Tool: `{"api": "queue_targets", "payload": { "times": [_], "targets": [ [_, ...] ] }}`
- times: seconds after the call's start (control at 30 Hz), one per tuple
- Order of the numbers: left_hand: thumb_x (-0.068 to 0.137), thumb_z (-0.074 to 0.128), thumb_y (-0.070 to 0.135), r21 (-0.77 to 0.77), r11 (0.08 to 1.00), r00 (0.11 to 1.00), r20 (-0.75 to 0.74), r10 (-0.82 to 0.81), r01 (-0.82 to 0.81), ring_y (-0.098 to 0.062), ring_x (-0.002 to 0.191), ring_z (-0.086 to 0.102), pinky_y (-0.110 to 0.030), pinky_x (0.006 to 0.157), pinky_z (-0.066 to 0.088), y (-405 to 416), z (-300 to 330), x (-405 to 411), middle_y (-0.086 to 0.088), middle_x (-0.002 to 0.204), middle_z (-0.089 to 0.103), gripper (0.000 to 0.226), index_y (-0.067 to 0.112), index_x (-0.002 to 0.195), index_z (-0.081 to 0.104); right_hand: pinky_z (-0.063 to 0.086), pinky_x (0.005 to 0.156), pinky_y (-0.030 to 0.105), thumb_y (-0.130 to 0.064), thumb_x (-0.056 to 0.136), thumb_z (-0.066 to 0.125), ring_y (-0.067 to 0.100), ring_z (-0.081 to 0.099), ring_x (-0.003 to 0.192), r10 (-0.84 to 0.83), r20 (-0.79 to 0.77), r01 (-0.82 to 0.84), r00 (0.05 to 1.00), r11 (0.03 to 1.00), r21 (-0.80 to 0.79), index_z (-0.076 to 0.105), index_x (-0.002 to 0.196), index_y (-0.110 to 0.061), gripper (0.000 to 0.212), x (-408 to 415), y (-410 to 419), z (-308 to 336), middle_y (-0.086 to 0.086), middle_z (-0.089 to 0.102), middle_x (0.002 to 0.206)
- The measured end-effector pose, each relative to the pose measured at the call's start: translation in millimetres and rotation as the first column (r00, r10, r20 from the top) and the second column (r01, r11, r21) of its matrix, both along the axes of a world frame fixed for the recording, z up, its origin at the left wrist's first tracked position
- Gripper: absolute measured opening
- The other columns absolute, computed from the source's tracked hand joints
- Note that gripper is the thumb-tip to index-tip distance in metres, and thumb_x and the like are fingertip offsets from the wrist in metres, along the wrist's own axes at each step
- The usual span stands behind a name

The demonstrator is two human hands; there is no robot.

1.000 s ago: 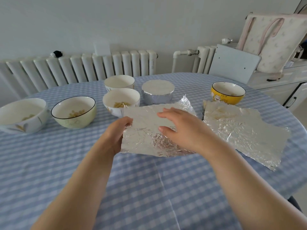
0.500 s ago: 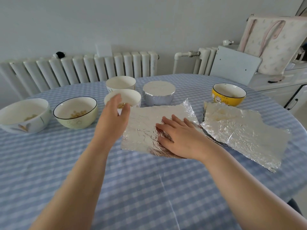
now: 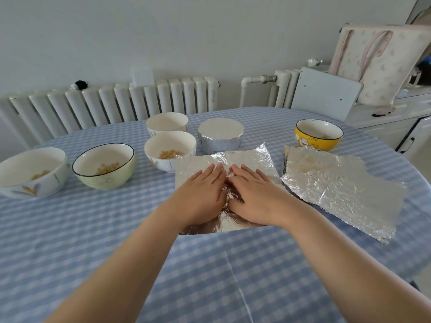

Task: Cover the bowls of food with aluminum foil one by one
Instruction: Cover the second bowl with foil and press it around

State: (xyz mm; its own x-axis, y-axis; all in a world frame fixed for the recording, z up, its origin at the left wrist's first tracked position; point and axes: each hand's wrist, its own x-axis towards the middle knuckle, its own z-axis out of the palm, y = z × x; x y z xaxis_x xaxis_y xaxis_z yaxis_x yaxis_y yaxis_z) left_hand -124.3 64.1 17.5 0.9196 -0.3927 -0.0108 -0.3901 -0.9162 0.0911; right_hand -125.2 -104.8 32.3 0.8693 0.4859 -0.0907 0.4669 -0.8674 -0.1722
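Item 1. Round table under a blue-and-white checked cloth (image 3: 93, 241): carries everything below, my forearms reaching across it from the near edge.

Item 2. Stack of crumpled silver aluminium foil sheets (image 3: 338, 185): flat on the cloth, just to the right of my right hand, its left edge lying over the corner of the sheet I press.

Item 3. Single creased silver foil sheet (image 3: 251, 157): flat beneath both my palms, wrinkled most in the strip between them, far corner lifted slightly, far left edge meeting item 8.

Item 4. My left hand (image 3: 200, 197): palm down, fingers straight and together, pressing the sheet; nothing gripped.

Item 5. My right hand (image 3: 254, 197): palm down beside the left, fingers straight, a little spread, pressing the sheet; index fingers nearly meet at the tips.

Item 6. White flower-patterned bowl (image 3: 30, 173): far to the left of my hands, a few yellow pieces of food inside, uncovered.

Item 7. Pale green bowl with a dark rim (image 3: 105, 166): left of my left hand, yellow pieces inside, uncovered.

Item 8. White bowl of yellow food pieces (image 3: 170, 150): just beyond my left fingertips, uncovered.

Item 9. Foil-wrapped round bowl (image 3: 220, 138): beyond both fingertips, top smooth, sides folded down.

Item 10. Yellow bowl with white interior (image 3: 319, 135): beyond the stack, uncovered.

Item 11. Plain white bowl (image 3: 166, 122): behind item 8, contents not visible.
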Motion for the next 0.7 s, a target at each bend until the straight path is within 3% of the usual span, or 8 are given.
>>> {"api": "queue_targets", "payload": {
  "times": [0.13, 0.43, 0.57, 0.7],
  "targets": [
    [0.105, 0.019, 0.037, 0.022, 1.000, 1.000, 0.010, 0.004, -0.004, -0.013, 0.150, -0.008, -0.030, 0.120, -0.005, -2.0, -0.2, 0.7, -0.001, 0.164, -0.008, 0.058, 0.015, 0.157, 0.003, -0.004, 0.123, 0.035, -0.036, 0.100, 0.030, 0.011, -0.012, 0.150, 0.008, 0.008, -0.007, 1.000, 0.999, -0.032, 0.005, 0.157, -0.014, 0.065, 7.7, -2.9, 0.5, 0.001, -0.009, 0.164],
    [0.105, 0.018, 0.037, -0.023, 1.000, 1.000, 0.028, -0.009, 0.010, -0.012, 0.150, -0.010, -0.030, 0.121, -0.006, -0.6, -3.4, 0.4, 0.000, 0.164, -0.008, 0.060, 0.017, 0.157, -0.002, -0.007, 0.122, 0.030, -0.031, 0.102, 0.025, 0.003, -0.014, 0.148, 0.102, 0.093, -0.105, 0.990, 0.994, 0.021, 0.005, 0.157, -0.018, 0.060, 12.7, -6.4, -3.8, -0.007, -0.007, 0.164],
    [0.104, 0.018, 0.034, -0.067, 0.997, 0.999, 0.031, -0.036, 0.038, -0.012, 0.150, -0.009, -0.032, 0.122, -0.003, 0.7, -4.5, 0.3, 0.002, 0.164, -0.009, 0.059, 0.021, 0.157, -0.004, -0.005, 0.122, 0.030, -0.049, 0.101, 0.016, 0.000, -0.013, 0.147, 0.127, 0.101, -0.132, 0.987, 0.991, 0.036, 0.000, 0.156, -0.024, 0.063, 17.5, -1.8, -5.7, -0.012, -0.006, 0.163],
    [0.103, 0.021, 0.033, -0.079, 0.996, 0.999, 0.035, -0.031, 0.034, -0.012, 0.151, -0.007, -0.033, 0.123, 0.000, 1.2, -5.1, -0.8, 0.004, 0.164, -0.006, 0.060, 0.022, 0.157, -0.003, -0.004, 0.122, 0.029, -0.073, 0.082, 0.000, 0.001, -0.012, 0.147, 0.105, 0.016, -0.105, 0.994, 0.994, 0.023, -0.003, 0.156, -0.025, 0.089, 23.4, 0.1, -6.3, -0.011, -0.007, 0.163]
  ]
}}
